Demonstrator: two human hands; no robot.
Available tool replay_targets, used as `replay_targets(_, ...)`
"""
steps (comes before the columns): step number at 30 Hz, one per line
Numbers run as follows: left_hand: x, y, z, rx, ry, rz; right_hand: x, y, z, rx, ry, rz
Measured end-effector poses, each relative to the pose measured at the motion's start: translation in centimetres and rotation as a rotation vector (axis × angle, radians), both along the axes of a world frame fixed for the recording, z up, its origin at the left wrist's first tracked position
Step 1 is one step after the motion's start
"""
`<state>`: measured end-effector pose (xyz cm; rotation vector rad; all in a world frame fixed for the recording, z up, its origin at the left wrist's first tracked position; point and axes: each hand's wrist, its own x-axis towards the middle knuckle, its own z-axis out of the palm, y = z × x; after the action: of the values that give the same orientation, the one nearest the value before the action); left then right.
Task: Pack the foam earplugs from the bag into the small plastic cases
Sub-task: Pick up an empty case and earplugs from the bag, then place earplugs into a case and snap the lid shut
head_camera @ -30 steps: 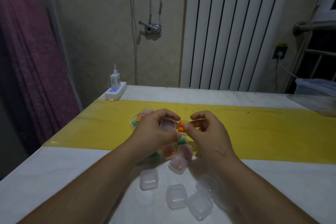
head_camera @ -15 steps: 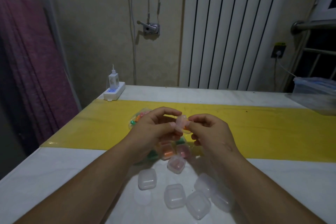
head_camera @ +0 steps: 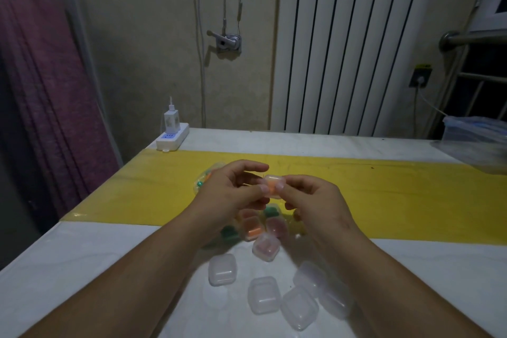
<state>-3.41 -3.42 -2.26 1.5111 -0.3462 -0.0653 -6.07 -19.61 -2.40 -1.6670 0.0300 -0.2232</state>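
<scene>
Above the bench [head_camera: 68, 269], left grip [head_camera: 227, 197] and right grip [head_camera: 315, 202] both pinched onto one small plastic case [head_camera: 274, 180] — orange earplugs [head_camera: 270, 190] showing through the plastic.

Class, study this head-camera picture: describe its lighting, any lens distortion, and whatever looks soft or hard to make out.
Head view: dim, flat light; the wide lens makes the curtain and radiator lean outward at the edges; the empty cases fade into the white table; the held case, pinched by the left hand and right hand, looks slightly soft.
</scene>
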Motion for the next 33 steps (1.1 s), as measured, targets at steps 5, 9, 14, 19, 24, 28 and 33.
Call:
replay_targets(5,0.5,0.2,0.2,0.006,-0.036,0.2,0.7,-1.1,0.7,-0.077,-0.031,-0.112)
replay_targets(9,0.7,0.6,0.2,0.075,-0.075,0.312,0.1,-2.7,1.8,-0.296,0.077,0.026)
replay_targets(14,0.5,0.7,0.6,0.095,-0.111,0.376,-0.3,-3.0,1.9,-0.654,0.266,0.118)
replay_targets(19,1.0,1.4,0.5,0.157,-0.163,0.458,0.1,-1.9,0.8,-0.783,0.249,0.09)
replay_targets(24,2.0,2.0,-0.1,0.19,-0.202,0.577,0.2,-0.9,-0.1,-0.813,0.177,0.034)
replay_targets(28,2.3,2.5,-0.6,0.292,-0.203,0.637,0.5,-0.8,0.5,-0.761,0.016,-0.029)
replay_targets(33,3.4,3.1,-1.2,0.573,-0.327,0.637,2.4,0.7,1.7,-0.795,-0.03,0.064)
